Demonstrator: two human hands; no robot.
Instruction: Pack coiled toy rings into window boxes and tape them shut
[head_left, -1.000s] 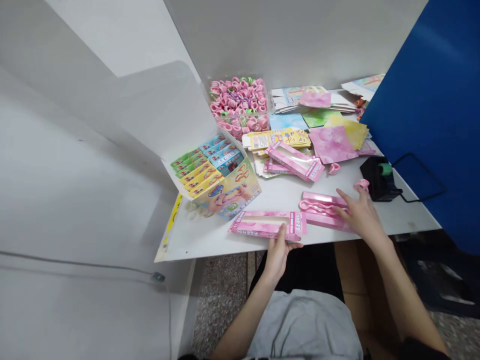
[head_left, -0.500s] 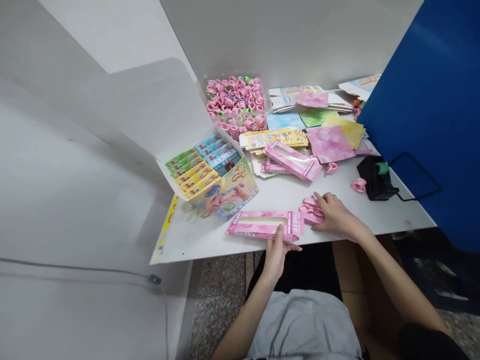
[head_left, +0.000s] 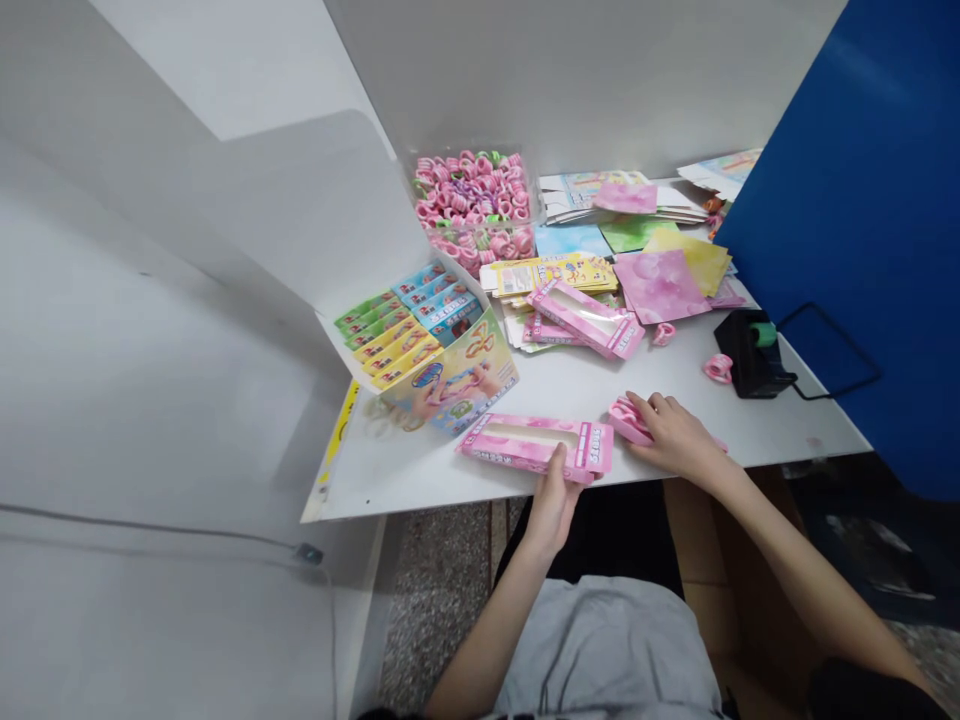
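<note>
A pink windowed box (head_left: 525, 442) lies near the table's front edge, its right end gripped by my left hand (head_left: 553, 500), thumb on top and fingers beneath. Just right of the box's end, my right hand (head_left: 671, 432) is closed round a pink bundle (head_left: 627, 418) of striped rings on pink card, most of it hidden under the palm. Behind my hands, two more pink windowed boxes (head_left: 581, 318) rest on a stack of flat yellow cartons (head_left: 551, 275). Single pink rings (head_left: 718, 368) lie to the right.
An open display box (head_left: 457, 385) with green, yellow and blue packets stands at the left. Behind it is a clear tub (head_left: 480, 232) of rings. Coloured cards (head_left: 664, 285) lie at the back, a black tape dispenser (head_left: 750, 358) at the right, beside a blue panel (head_left: 855, 220).
The fingers of my left hand have folded under the pink box, which has shifted slightly right. My right hand has closed more round the bundle, which now sits straighter in line with the box.
</note>
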